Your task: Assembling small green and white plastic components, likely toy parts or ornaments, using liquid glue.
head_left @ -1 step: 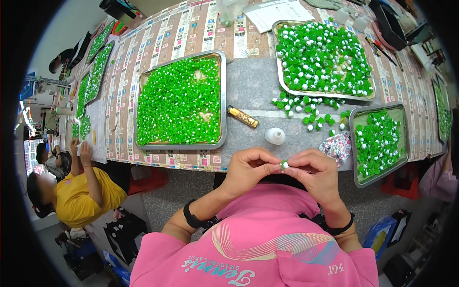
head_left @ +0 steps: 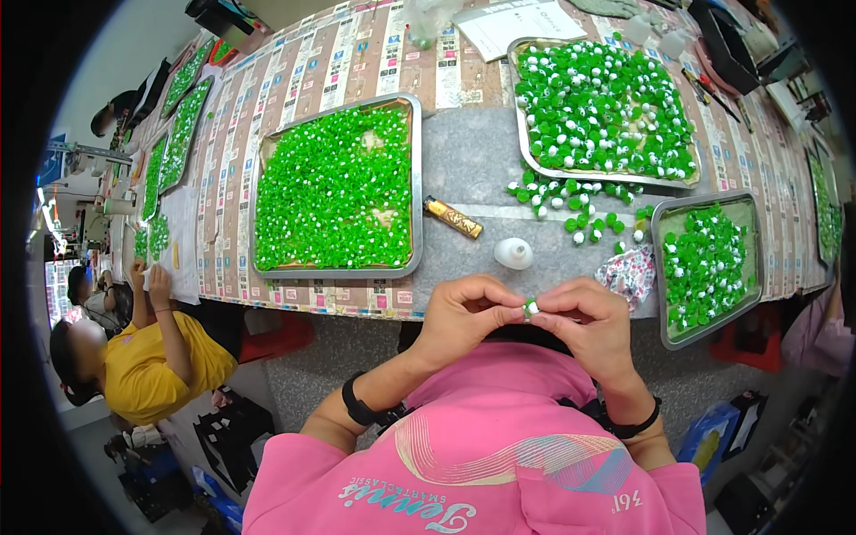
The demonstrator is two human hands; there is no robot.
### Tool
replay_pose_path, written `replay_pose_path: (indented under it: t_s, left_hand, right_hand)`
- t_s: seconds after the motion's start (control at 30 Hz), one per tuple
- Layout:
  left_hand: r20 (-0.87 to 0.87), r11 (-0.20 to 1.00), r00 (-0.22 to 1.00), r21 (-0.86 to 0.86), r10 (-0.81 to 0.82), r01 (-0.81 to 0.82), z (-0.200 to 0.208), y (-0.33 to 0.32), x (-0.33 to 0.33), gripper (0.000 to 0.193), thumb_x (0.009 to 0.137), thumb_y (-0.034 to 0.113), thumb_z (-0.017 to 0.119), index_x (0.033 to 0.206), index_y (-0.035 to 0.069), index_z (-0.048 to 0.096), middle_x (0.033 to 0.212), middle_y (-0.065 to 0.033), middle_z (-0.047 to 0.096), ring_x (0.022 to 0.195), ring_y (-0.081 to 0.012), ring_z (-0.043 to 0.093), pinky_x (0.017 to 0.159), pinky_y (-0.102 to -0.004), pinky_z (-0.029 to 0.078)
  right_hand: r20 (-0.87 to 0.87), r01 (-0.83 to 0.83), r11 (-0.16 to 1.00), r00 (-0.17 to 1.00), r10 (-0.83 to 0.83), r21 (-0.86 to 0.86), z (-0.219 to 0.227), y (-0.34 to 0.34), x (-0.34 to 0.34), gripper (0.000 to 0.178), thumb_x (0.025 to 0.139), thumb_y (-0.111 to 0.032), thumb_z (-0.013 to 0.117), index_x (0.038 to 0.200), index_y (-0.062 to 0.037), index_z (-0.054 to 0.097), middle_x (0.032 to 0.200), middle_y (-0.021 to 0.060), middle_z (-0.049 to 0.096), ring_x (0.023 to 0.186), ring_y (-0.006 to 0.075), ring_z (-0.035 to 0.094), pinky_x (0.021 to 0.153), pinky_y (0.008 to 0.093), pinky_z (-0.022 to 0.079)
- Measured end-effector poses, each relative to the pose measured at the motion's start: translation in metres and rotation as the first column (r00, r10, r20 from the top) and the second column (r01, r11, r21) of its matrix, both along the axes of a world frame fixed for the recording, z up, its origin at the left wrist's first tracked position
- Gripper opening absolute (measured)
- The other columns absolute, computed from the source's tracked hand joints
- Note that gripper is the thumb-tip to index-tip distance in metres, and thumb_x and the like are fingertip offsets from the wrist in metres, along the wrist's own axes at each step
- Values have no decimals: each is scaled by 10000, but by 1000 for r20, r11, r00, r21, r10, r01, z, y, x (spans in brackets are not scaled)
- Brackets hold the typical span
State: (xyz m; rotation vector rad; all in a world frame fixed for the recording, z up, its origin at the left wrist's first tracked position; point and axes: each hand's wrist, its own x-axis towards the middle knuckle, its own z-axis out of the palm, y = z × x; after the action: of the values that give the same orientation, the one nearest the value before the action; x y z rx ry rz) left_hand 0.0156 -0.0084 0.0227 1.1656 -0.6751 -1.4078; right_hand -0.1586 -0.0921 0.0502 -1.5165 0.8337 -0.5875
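Just past the table's near edge, my left hand [head_left: 465, 314] and my right hand [head_left: 588, 323] meet fingertip to fingertip. Both are closed in a pinch on one small green-and-white piece [head_left: 531, 308], mostly covered by the fingers. A white squeeze bottle [head_left: 513, 254] stands on the grey mat a little beyond them. To its left lies a gold-and-brown lighter-shaped object [head_left: 453, 218]. Loose green-and-white pieces [head_left: 580, 205] are scattered on the mat beyond my right hand, beside a crumpled floral cloth [head_left: 627, 275].
A metal tray [head_left: 417, 178] of small green pieces sits left. Another tray [head_left: 611, 178] of green-and-white pieces stands at the far right, and a smaller tray [head_left: 664, 267] by the right edge. Pliers-like tools [head_left: 709, 89] lie farther right. A person in yellow [head_left: 165, 361] works at left.
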Motion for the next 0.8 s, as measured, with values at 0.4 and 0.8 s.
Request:
replay_pose_path:
  t_s: [0.4,0.8]
  left_hand:
    - [84,995,996,-91,34,-26,-4,0,-4,76,778,-58,676,840,-20,656,834,-73,630,799,-127,632,725,-238,523]
    - [-255,982,961,122,-109,144,12,-4,3,113,850,25,639,949,-18,605,888,-80,645,808,-128,639,742,-240,528]
  right_hand:
    - [136,29,999,990,-32,24,-10,6,1,159,715,128,668,828,18,687,848,106,644,780,170,661,676,247,553]
    - [64,-73,989,996,65,129,-1,-8,-9,256,709,62,729,937,27,616,911,107,658,854,173,654,766,280,535]
